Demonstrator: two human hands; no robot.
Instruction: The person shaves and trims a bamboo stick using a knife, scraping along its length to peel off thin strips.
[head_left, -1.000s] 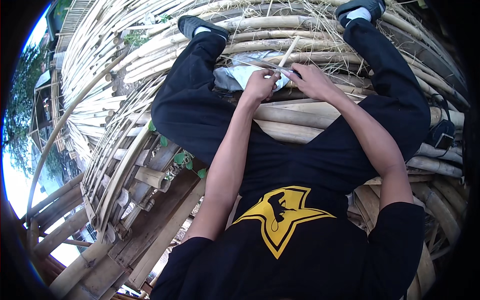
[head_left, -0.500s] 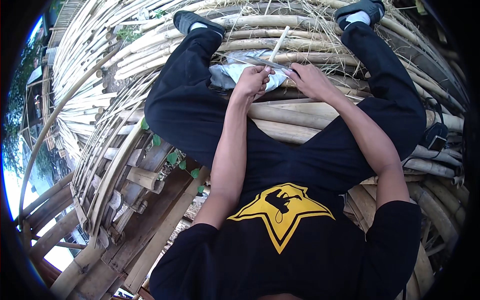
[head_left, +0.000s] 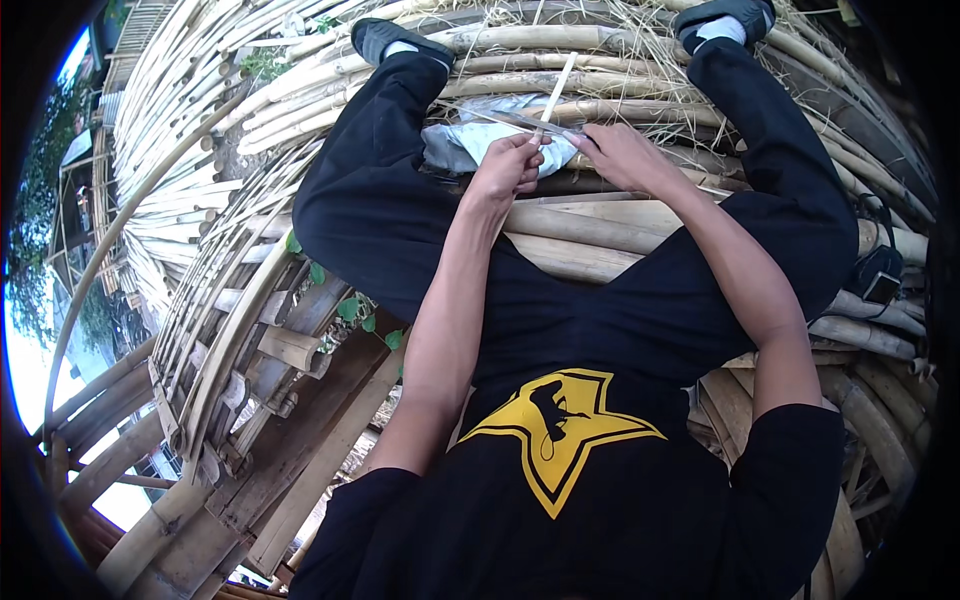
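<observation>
My left hand [head_left: 508,168] is closed on the near end of a thin, pale bamboo strip [head_left: 560,88], which points up and away from me. In my right hand [head_left: 628,158] is a knife, its handle mostly hidden by the fingers. The knife's blade [head_left: 517,119] lies across the strip, just beyond my left fingertips, and points left. Beneath both hands a crumpled white and grey cloth or sheet [head_left: 470,142] is spread over the bamboo between my legs.
Bamboo poles [head_left: 580,225] lie under and around me, with dry shavings [head_left: 640,75] scattered near my feet. Split bamboo pieces [head_left: 225,345] and a wooden plank [head_left: 300,420] are at the left. A small black device with a strap [head_left: 880,275] rests beside my right leg.
The left hand has shifted slightly down along with the strip's near end. My right hand and the knife have moved a little, the blade now lying flatter across the strip.
</observation>
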